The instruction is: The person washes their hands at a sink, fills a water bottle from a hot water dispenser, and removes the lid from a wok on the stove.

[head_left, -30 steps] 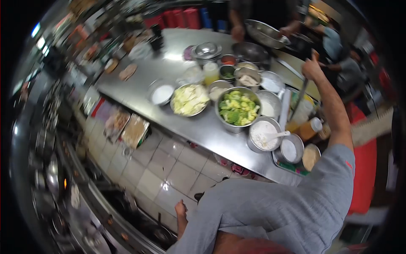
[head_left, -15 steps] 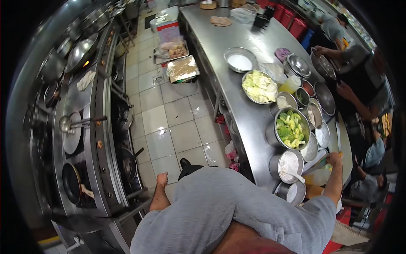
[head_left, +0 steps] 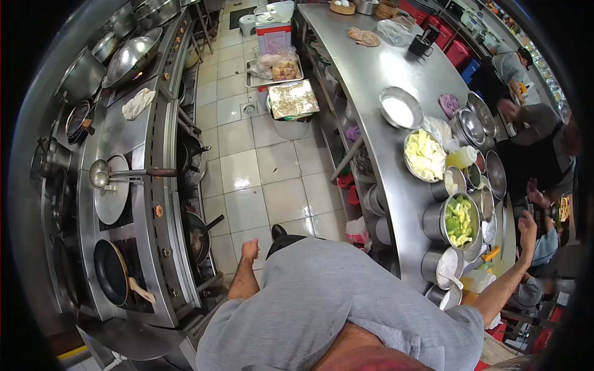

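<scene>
My left hand [head_left: 250, 248] hangs beside my body over the floor, its fingers curled in with nothing visible in them. My right hand [head_left: 528, 226] is raised past the far side of the steel counter [head_left: 383, 148], fingers stretched and holding nothing. Nearest to it on the counter are an orange-yellow handle [head_left: 490, 254] and a plastic bottle with yellowish contents [head_left: 476, 281]. Closer to me stand a pot of broccoli [head_left: 459, 221], a pot of white contents with a white-handled utensil [head_left: 447, 264] and a smaller metal pot [head_left: 443, 298].
Bowls of cut cabbage [head_left: 424, 156] and white contents [head_left: 400, 111] stand farther along the counter. On the left is a stove with a frying pan [head_left: 112, 272], a ladle [head_left: 102, 174] and a wok [head_left: 133, 59]. A co-worker [head_left: 535, 145] stands across the counter.
My right hand has lifted away from beside the orange-yellow handle and moved outward, its fingers now extended. My left hand stays low at my side. The whole view has shifted, with the counter now farther right.
</scene>
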A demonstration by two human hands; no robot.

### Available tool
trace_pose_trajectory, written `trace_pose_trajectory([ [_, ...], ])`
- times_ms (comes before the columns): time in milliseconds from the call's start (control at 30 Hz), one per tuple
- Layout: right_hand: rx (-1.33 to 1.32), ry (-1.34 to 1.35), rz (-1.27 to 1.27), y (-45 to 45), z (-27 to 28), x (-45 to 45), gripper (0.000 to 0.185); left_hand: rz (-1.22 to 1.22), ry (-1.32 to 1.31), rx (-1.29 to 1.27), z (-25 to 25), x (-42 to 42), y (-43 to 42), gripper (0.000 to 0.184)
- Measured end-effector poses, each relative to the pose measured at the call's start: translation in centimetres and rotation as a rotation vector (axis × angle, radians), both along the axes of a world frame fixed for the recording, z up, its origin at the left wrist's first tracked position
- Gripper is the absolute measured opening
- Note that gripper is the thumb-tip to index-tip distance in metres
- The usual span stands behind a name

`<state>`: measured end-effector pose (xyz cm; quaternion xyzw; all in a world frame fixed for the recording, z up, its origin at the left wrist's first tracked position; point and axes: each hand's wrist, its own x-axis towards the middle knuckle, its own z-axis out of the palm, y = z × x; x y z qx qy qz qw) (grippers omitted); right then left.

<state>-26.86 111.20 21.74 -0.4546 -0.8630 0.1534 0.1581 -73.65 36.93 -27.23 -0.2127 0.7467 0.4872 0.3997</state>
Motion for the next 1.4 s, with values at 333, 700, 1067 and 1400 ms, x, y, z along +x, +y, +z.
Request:
trace_pose_trajectory([
  [333, -0.240, 0.086, 0.585, -20.0, -0.9, -40.3, 0.039, 0.173, 0.208, -0.005, 1.8, -9.6, -5.9, 0.038],
  [700, -0.715, -0.167, 1.798, -55.0, -19.1, -64.0, 0.029, 1.335, 0.198, -0.010, 8.9, 18.6, -11.0, 0.026],
  [1067, -0.988, -0.589, 2.688, -80.8, -16.7, -41.8, 0.031, 2.084, 0.748, 0.460, 12.9, 38.3, -12.4, 0.024],
  [1400, -1.047, -0.557, 2.939, -102.2, -19.0, -24.1, 0.035, 2.120, 0.929, 0.310, 22.5, 50.2, -24.5, 0.037],
])
